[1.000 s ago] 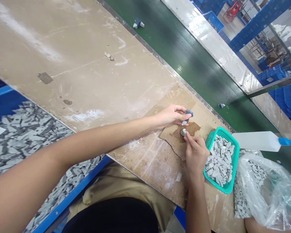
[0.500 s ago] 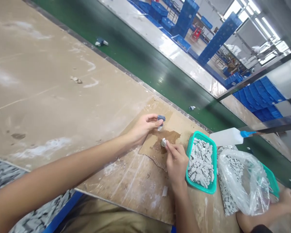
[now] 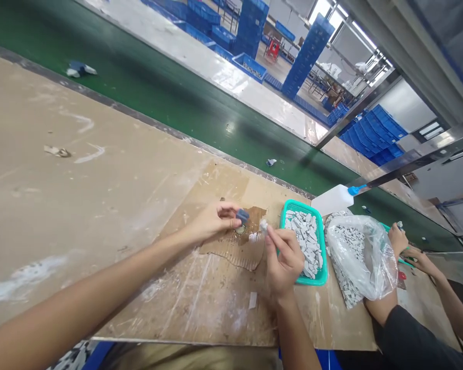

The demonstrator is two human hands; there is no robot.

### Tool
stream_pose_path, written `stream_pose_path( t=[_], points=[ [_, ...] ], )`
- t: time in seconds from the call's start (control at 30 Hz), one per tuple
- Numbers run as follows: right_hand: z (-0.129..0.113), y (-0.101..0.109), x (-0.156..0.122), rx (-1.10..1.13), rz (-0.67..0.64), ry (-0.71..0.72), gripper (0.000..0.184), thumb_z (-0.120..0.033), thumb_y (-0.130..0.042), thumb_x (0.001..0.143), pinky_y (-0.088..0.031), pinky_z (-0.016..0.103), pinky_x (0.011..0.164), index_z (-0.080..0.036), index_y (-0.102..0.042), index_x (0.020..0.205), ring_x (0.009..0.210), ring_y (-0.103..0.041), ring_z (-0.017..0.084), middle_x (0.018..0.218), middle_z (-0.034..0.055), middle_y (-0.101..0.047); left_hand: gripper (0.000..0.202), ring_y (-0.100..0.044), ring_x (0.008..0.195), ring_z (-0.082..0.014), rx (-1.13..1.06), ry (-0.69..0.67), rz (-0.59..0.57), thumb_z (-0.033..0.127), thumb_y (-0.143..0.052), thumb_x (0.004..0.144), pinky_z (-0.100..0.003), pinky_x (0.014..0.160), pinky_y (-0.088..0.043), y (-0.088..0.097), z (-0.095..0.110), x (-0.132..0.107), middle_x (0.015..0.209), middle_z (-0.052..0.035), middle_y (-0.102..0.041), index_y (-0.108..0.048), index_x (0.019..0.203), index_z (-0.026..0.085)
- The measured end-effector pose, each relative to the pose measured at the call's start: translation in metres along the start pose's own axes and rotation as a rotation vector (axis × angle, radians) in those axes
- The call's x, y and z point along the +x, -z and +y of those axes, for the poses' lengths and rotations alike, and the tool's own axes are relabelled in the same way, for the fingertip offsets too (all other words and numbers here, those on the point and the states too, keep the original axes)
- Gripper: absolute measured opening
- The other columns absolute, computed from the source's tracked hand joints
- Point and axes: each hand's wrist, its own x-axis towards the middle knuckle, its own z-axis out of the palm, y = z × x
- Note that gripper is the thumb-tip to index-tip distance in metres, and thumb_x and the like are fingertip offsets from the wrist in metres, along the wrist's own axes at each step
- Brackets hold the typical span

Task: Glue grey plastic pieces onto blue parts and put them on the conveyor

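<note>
My left hand (image 3: 213, 221) pinches a small blue-grey block (image 3: 243, 216) in its fingertips, above a sheet of brown cardboard (image 3: 231, 251) on the workbench (image 3: 100, 169). My right hand (image 3: 284, 260) holds a small pale piece (image 3: 263, 226) between thumb and finger. A round metallic spot (image 3: 239, 230) lies on the stained cardboard just below the block. Both hands are close together, a short gap apart. A teal plastic basket (image 3: 324, 257) full of grey-white pieces stands just beyond my right hand.
A clear plastic bag (image 3: 360, 257) of similar pieces and a white squeeze bottle (image 3: 332, 199) with a blue tip lie to the right. A co-worker's hands (image 3: 403, 252) work further right. The bench's far edge meets a green surface with stray parts.
The view has swung, shifting everything left and down. My right hand has lifted from the round spot with a pale piece, and both hands have drawn closer together.
</note>
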Motion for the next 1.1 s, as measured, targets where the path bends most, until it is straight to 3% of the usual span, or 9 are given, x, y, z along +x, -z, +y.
stream_pose_path(
  t=[0.13, 0.3, 0.53, 0.8, 1.1],
  points=[
    [-0.002, 0.004, 0.002, 0.110, -0.054, -0.019, 0.030, -0.016, -0.060, 0.090, -0.051, 0.032, 0.069, -0.034, -0.073, 0.111, 0.077, -0.061, 0.016, 0.082, 0.0016, -0.066, 0.033, -0.056, 0.061, -0.0128, 0.061, -0.003, -0.107, 0.029, -0.086, 0.054, -0.021, 0.057, -0.041, -0.009, 0.002, -0.006, 0.071, -0.0044, -0.064, -0.068, 0.077, 0.013],
    [-0.004, 0.003, 0.003, 0.139, -0.107, -0.080, 0.025, -0.018, -0.061, 0.090, -0.051, 0.031, 0.070, -0.031, -0.074, 0.107, 0.077, -0.062, 0.016, 0.084, 0.0019, -0.067, 0.032, -0.059, 0.064, -0.0132, 0.018, -0.033, -0.151, 0.027, -0.087, 0.054, -0.021, 0.061, -0.044, -0.014, 0.004, -0.012, 0.073, -0.0041, -0.065, -0.067, 0.075, 0.013],
    [-0.002, 0.000, 0.002, 0.171, -0.187, -0.084, 0.028, -0.015, -0.062, 0.090, -0.050, 0.029, 0.074, -0.032, -0.074, 0.108, 0.081, -0.062, 0.015, 0.086, 0.0013, -0.068, 0.039, -0.063, 0.069, -0.0151, 0.005, -0.098, -0.192, 0.033, -0.088, 0.056, -0.022, 0.066, -0.049, -0.012, -0.010, -0.009, 0.076, -0.0055, -0.066, -0.066, 0.079, 0.011],
    [0.007, -0.005, 0.001, 0.159, -0.194, 0.016, 0.045, -0.006, -0.053, 0.091, -0.049, 0.028, 0.071, -0.039, -0.069, 0.116, 0.083, -0.060, 0.014, 0.088, 0.0012, -0.065, 0.021, -0.064, 0.072, -0.0162, 0.221, -0.173, -0.060, 0.025, -0.078, 0.063, -0.021, 0.064, -0.050, -0.017, 0.000, -0.019, 0.081, -0.0069, -0.066, -0.072, 0.077, 0.011],
    [0.002, -0.013, -0.001, 0.100, -0.120, 0.028, 0.052, 0.000, -0.047, 0.089, -0.049, 0.027, 0.070, -0.038, -0.070, 0.115, 0.082, -0.059, 0.015, 0.087, 0.0019, -0.065, 0.025, -0.064, 0.069, -0.0157, -0.026, -0.144, 0.140, 0.028, -0.084, 0.058, -0.021, 0.064, -0.053, -0.039, -0.003, -0.035, 0.075, -0.0051, -0.068, -0.072, 0.074, 0.013]
  ],
)
